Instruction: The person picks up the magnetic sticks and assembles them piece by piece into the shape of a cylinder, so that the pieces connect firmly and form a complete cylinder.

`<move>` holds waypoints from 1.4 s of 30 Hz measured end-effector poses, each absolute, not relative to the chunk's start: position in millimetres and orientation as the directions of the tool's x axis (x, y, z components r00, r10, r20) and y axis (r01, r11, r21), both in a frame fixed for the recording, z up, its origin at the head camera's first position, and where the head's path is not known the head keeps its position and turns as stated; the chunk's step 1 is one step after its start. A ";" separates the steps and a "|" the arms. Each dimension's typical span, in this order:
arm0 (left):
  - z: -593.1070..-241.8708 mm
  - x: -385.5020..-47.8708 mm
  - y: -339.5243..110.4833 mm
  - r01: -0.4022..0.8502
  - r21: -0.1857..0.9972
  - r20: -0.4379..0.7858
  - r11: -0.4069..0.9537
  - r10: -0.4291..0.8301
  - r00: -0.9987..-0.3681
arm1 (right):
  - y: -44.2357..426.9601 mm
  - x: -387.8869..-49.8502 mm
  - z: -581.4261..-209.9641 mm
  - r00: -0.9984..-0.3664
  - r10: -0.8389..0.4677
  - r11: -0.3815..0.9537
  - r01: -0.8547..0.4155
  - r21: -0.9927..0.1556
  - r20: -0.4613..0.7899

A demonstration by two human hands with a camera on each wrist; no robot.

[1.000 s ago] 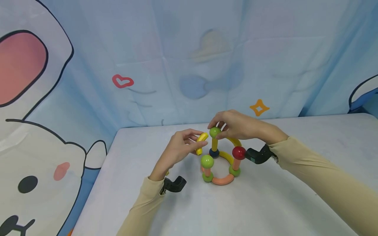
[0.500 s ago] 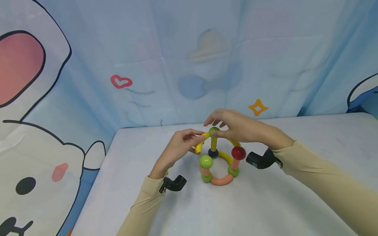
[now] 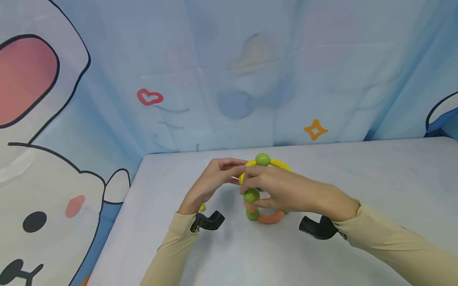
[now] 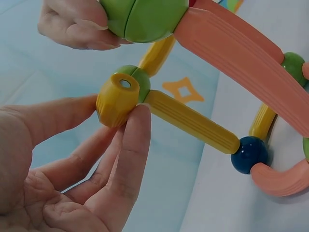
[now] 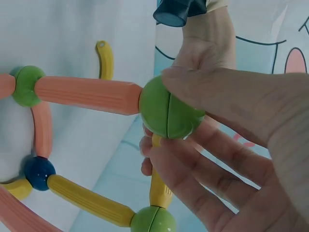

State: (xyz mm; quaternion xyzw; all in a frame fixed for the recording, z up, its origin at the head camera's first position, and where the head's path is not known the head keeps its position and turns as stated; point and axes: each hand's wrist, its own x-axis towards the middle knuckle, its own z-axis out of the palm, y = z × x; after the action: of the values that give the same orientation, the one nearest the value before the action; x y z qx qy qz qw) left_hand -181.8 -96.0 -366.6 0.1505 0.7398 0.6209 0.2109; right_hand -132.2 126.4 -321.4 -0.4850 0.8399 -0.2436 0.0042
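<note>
My left hand (image 3: 214,178) pinches a yellow curved rod (image 4: 116,102) between thumb and fingertips. In the left wrist view, that rod meets a green ball (image 4: 137,79) topping a straight yellow post (image 4: 193,121). This post rises from a dark blue ball (image 4: 249,154). My right hand (image 3: 282,188) holds a nearer green ball (image 5: 166,108), its thumb on one side and fingers around the other. A straight salmon post (image 5: 89,95) supports this ball. Both balls belong to one ring-shaped frame of rods and balls. My right hand hides the red ball in the head view.
The frame stands on a white table (image 3: 343,246) near its back edge. A loose yellow curved rod (image 5: 105,60) lies on the table, mostly behind my left wrist in the head view. A light blue printed curtain (image 3: 200,47) hangs behind the table.
My right hand has left the rear green ball and moved toward me, onto the front-left green ball. The yellow curved rod in my left hand has come against the rear green ball.
</note>
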 end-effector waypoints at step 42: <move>-365.8 -180.9 -93.5 -0.065 0.987 -0.132 0.150 0.494 -0.859 | 127.7 -131.2 -343.1 -0.535 -0.729 0.365 -0.831 -0.420 0.426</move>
State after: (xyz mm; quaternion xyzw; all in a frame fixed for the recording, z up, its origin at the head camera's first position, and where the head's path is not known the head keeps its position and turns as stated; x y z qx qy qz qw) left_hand -180.9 -93.5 -365.8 0.1479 0.7254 0.6351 0.2204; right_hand -131.2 127.7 -343.1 -0.4748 0.8217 -0.3038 -0.0839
